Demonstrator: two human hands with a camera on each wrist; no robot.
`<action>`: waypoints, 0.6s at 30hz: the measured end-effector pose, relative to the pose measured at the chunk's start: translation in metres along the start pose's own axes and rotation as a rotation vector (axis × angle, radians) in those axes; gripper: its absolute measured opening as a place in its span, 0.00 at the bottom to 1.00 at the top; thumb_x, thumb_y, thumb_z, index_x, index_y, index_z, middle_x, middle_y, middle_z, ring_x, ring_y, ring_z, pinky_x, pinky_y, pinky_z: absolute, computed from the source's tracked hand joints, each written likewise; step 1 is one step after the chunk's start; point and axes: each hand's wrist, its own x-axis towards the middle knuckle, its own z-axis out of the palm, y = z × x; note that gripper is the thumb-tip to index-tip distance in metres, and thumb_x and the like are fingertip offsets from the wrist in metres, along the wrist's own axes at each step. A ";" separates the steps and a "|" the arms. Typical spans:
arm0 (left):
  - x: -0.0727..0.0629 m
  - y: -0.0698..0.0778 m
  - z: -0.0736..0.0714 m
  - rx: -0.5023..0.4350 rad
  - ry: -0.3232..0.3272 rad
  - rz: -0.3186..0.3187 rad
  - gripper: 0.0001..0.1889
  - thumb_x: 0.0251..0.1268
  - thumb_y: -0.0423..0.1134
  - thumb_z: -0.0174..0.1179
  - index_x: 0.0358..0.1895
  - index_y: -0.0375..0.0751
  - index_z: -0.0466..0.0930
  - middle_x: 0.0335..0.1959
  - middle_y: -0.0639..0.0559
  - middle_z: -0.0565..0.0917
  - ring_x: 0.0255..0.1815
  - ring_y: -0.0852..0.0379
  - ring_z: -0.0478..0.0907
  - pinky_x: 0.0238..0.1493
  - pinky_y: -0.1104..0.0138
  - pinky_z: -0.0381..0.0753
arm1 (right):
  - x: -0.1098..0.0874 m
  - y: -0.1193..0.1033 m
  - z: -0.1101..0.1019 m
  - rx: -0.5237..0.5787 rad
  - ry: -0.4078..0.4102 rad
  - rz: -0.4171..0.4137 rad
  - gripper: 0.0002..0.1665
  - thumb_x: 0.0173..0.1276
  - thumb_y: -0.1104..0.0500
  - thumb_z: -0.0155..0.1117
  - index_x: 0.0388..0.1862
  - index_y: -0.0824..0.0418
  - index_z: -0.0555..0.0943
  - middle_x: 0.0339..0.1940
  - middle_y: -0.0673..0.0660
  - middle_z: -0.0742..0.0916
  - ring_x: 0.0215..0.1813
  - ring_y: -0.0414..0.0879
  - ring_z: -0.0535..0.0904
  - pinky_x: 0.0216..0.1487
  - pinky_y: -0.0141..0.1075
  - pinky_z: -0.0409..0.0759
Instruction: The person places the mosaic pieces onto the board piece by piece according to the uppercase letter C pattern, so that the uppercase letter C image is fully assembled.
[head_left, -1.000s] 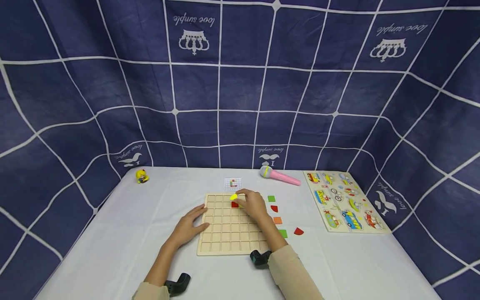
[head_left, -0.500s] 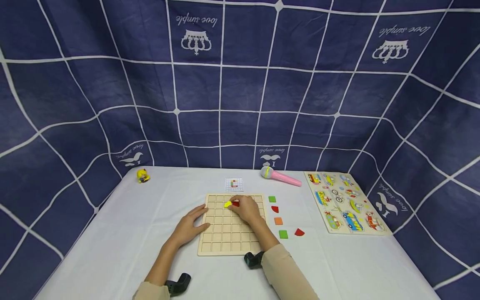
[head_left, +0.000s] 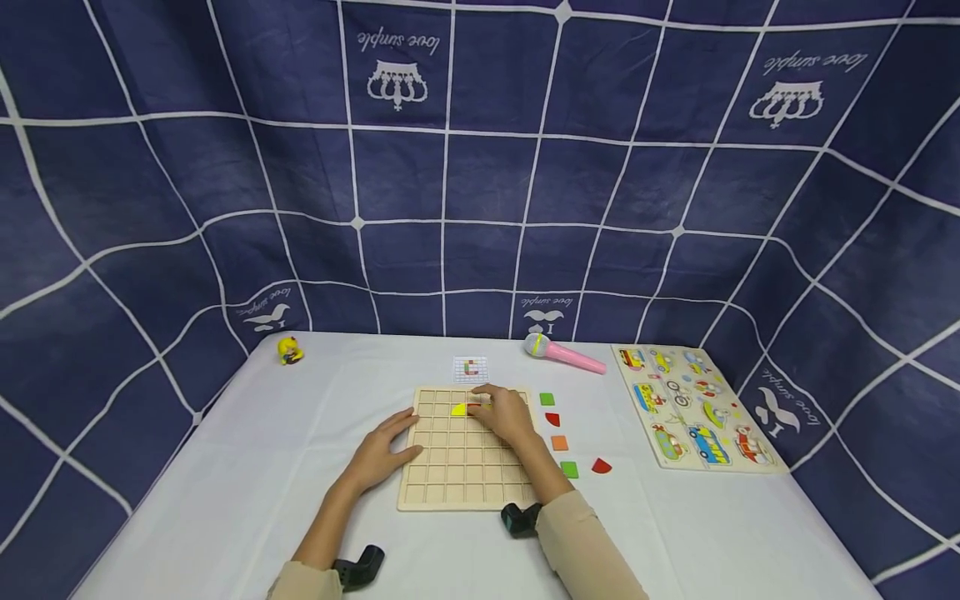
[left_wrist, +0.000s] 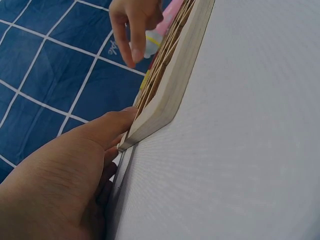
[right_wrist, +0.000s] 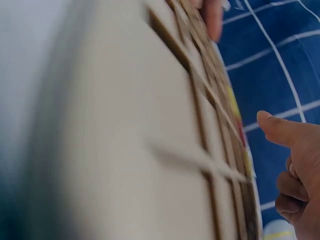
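A wooden grid board point(head_left: 453, 475) lies on the table. In one of its upper cells sits a yellow piece with a rounded side point(head_left: 458, 410), beside a red piece point(head_left: 472, 407) partly covered by fingers. Just over these pieces is my right hand point(head_left: 507, 414), thumb and forefinger apart with nothing between them; the right wrist view shows its other fingers loosely bent. My left hand point(head_left: 378, 454) rests along the board's left edge, fingers and thumb spread. Up close in the left wrist view, the left thumb point(left_wrist: 117, 120) touches the board's rim.
Right of the board lie green squares point(head_left: 547, 399), red quarter-circles point(head_left: 602, 466) and an orange square point(head_left: 559, 443). Behind it is a small printed pattern card point(head_left: 471, 369). A pink toy microphone point(head_left: 566, 355), a vehicle puzzle board point(head_left: 697, 408) and a yellow-haired figurine point(head_left: 289, 351) stand farther out.
My right hand lowered the yellow piece into a cell left of the red one, let go of it and drew back slightly to the right. The left hand stayed at the board's edge.
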 end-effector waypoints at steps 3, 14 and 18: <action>0.000 0.000 0.001 -0.005 0.004 0.002 0.33 0.54 0.47 0.66 0.64 0.41 0.68 0.69 0.48 0.62 0.69 0.44 0.55 0.66 0.50 0.56 | -0.001 0.012 -0.017 0.012 0.053 0.006 0.19 0.56 0.50 0.70 0.46 0.53 0.83 0.10 0.46 0.66 0.15 0.38 0.56 0.12 0.31 0.55; 0.000 0.001 0.000 0.007 0.006 -0.005 0.33 0.54 0.47 0.65 0.64 0.42 0.68 0.69 0.49 0.62 0.69 0.45 0.55 0.66 0.49 0.56 | -0.004 0.073 -0.078 -0.058 0.076 0.086 0.22 0.55 0.55 0.71 0.50 0.56 0.81 0.12 0.48 0.66 0.15 0.40 0.56 0.15 0.32 0.55; 0.000 0.001 0.001 0.003 0.004 -0.004 0.33 0.54 0.48 0.65 0.64 0.42 0.68 0.69 0.48 0.62 0.69 0.44 0.55 0.66 0.50 0.56 | -0.008 0.087 -0.085 -0.068 0.005 0.148 0.22 0.55 0.56 0.71 0.50 0.58 0.81 0.14 0.51 0.68 0.18 0.43 0.59 0.17 0.34 0.56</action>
